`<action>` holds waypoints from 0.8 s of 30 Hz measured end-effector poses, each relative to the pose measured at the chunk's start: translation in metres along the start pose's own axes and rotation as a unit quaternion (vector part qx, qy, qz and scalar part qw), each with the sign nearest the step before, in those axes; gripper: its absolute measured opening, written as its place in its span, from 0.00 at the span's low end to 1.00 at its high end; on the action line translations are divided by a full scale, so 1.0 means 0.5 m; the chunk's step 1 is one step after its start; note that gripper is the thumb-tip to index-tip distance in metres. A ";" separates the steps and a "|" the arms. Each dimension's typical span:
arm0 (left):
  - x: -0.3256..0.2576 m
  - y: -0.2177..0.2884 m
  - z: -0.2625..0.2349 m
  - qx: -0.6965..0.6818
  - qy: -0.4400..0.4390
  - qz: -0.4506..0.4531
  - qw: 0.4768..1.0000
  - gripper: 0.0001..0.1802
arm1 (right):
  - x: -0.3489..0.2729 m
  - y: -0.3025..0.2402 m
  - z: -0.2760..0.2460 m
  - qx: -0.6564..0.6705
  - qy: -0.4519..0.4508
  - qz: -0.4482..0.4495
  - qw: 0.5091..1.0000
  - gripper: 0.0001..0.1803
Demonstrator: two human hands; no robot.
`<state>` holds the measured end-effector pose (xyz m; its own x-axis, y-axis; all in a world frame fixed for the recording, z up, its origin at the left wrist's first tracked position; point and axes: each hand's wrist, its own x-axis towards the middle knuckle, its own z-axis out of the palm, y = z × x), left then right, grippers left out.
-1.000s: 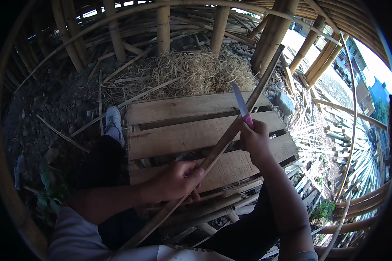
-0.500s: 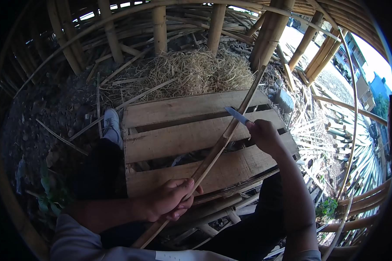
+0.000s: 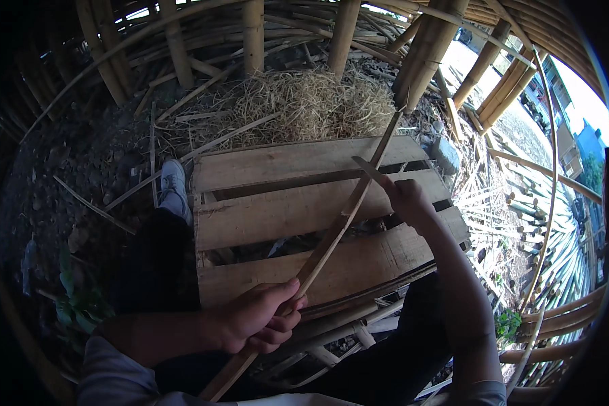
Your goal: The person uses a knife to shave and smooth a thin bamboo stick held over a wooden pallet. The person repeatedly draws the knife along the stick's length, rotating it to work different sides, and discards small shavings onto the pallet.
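A long split bamboo strip (image 3: 331, 238) runs slantwise from my lap, over a slatted wooden table (image 3: 250, 167), toward the far right. My left hand (image 3: 262, 317) is wrapped round its lower part, just off the table's near edge. Farther up, my right hand (image 3: 407, 201) grips a knife (image 3: 371, 169). The knife's handle is hidden in my fist. Its blade lies across the strip near the upper end, pointing up and left. A node shows partway along the strip.
Behind the table lies a heap of pale bamboo shavings (image 3: 311, 108), with upright bamboo posts (image 3: 254, 40) beyond it. A grey block (image 3: 445, 157) sits off the table's far right corner. Many cut bamboo poles (image 3: 555, 250) lie at the right. My shoe (image 3: 173, 183) stands left of the table.
The strip's far end has dropped slightly and shifted left. The knife blade has turned, and my right hand has moved a little right and nearer. My left hand keeps its hold.
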<state>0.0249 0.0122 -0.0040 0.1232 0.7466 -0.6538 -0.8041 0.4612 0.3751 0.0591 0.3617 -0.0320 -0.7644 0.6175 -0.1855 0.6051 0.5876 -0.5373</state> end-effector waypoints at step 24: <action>0.004 -0.003 -0.003 0.012 -0.014 -0.008 1.000 0.25 | -0.058 -0.050 -0.007 0.032 -0.070 0.032 0.997 0.41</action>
<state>0.0255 0.0126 -0.0069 0.1533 0.7517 -0.6415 -0.7876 0.4850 0.3800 0.0668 0.3311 -0.0102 -0.7508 0.5712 -0.3317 0.6418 0.5121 -0.5708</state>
